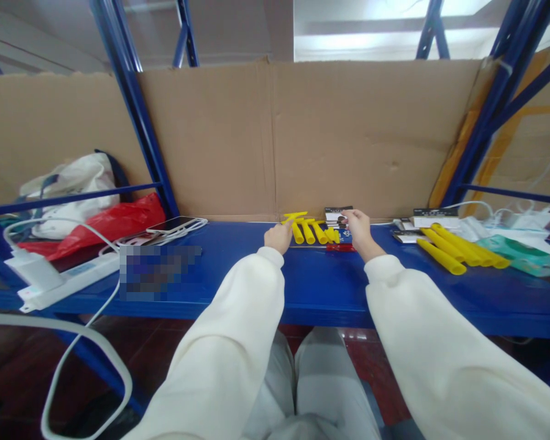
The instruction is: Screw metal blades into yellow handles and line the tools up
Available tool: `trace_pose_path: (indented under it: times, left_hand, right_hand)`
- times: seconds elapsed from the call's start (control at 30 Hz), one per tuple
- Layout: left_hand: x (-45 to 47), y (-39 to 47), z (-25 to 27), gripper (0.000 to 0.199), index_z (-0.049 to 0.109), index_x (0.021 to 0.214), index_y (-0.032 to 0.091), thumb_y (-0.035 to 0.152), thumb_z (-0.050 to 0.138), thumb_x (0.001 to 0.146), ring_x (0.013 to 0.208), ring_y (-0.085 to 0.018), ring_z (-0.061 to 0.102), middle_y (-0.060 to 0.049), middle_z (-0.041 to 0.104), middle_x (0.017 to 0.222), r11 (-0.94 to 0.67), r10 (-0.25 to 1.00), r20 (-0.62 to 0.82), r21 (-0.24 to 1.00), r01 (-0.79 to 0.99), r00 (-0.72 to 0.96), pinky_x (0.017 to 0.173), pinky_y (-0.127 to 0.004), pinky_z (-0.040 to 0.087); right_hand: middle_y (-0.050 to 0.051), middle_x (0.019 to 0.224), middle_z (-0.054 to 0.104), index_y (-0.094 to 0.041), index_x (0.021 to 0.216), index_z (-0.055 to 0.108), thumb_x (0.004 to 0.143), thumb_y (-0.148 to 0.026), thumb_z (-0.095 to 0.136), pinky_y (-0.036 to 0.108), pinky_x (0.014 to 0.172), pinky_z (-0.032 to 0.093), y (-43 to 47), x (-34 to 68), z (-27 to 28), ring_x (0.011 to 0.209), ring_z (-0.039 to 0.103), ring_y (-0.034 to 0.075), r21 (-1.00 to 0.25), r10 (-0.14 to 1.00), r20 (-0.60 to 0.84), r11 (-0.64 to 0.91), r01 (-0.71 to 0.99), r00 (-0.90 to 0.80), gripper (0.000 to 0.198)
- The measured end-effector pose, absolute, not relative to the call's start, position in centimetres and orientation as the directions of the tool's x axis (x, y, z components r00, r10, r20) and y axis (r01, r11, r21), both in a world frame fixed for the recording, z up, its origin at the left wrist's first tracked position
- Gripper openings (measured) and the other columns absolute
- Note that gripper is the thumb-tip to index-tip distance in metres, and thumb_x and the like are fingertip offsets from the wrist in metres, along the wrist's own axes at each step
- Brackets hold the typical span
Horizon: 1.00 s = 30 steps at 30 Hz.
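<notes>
My left hand [278, 237] is closed around the near end of a thin yellow piece [295, 216], which sticks out past the fingers. Just to its right, several yellow tapered tubes [308, 232] lie side by side on the blue shelf top, with small yellow pieces [332, 236] beside them. My right hand [358, 227] is raised a little, thumb and fingertips pinched together; what they hold is too small to make out. Behind those fingertips sits a stack of black-and-white cards [335, 215]. A red item [340, 247] lies below the right hand.
More yellow tubes [462, 247] lie at the right, next to white-and-black cards [435, 219] and a green packet [522, 255]. At left are a phone [176, 225], a red bag [114, 223] and a power strip [77, 281] with cables. Cardboard [348, 134] stands behind.
</notes>
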<state>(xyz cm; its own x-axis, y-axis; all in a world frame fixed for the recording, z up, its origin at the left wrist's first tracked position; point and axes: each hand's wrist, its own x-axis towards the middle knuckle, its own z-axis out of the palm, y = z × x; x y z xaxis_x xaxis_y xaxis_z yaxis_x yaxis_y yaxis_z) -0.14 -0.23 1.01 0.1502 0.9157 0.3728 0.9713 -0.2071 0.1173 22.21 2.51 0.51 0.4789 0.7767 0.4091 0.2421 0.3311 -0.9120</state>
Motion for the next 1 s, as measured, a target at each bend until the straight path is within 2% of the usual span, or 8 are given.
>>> trace_pose_path:
  times: [0.2,0.4,0.53,0.8,1.0]
  left_hand:
    - [0.5,0.5,0.5,0.045,0.058,0.139,0.022,0.031,0.036,0.102,0.114,-0.028,0.068,-0.017,0.07,0.123,-0.229,0.922,0.334,0.07,0.971,0.194,0.093,-0.037,0.052]
    - [0.3,1.4,-0.3,0.053,0.044,0.15,0.016,0.038,0.032,0.102,0.129,-0.03,0.057,-0.02,0.061,0.139,-0.243,0.945,0.251,0.107,0.964,0.211,0.102,-0.042,0.046]
    - [0.3,1.9,-0.6,0.057,0.037,0.154,0.017,0.038,0.026,0.103,0.134,-0.03,0.053,-0.02,0.054,0.148,-0.272,0.95,0.195,0.143,0.952,0.242,0.107,-0.046,0.042]
    - [0.2,2.0,-0.7,0.053,0.044,0.151,0.028,0.034,0.028,0.101,0.135,-0.032,0.052,-0.014,0.05,0.153,-0.287,0.952,0.161,0.162,0.944,0.262,0.108,-0.054,0.04]
    - [0.5,1.9,-0.5,0.048,0.061,0.136,0.022,0.043,0.035,0.101,0.128,-0.032,0.058,-0.017,0.059,0.143,-0.302,0.943,0.197,0.165,0.939,0.269,0.105,-0.052,0.044]
  right_hand:
    - [0.002,0.077,0.067,-0.022,0.064,0.057,0.067,-0.032,0.063,0.03,0.07,0.048,2.0,21.6,0.6,0.079,0.062,0.019,-0.92,0.773,0.392,0.338,0.2,0.499,0.012]
    - [0.001,0.073,0.066,-0.021,0.065,0.058,0.068,-0.03,0.062,0.028,0.067,0.047,1.8,21.4,0.6,0.078,0.061,0.018,-0.918,0.78,0.396,0.332,0.215,0.485,0.01]
    - [0.0,0.07,0.064,-0.021,0.067,0.059,0.068,-0.031,0.063,0.028,0.066,0.047,1.9,21.4,0.5,0.076,0.06,0.018,-0.919,0.781,0.394,0.33,0.216,0.484,0.01]
    - [0.0,0.067,0.062,-0.022,0.065,0.058,0.068,-0.033,0.062,0.03,0.068,0.047,2.1,21.6,0.4,0.076,0.059,0.018,-0.912,0.791,0.408,0.33,0.245,0.456,0.012]
    - [-0.002,0.065,0.058,-0.022,0.066,0.058,0.068,-0.031,0.061,0.029,0.069,0.047,1.9,21.5,0.4,0.073,0.057,0.017,-0.914,0.8,0.401,0.318,0.252,0.446,0.01]
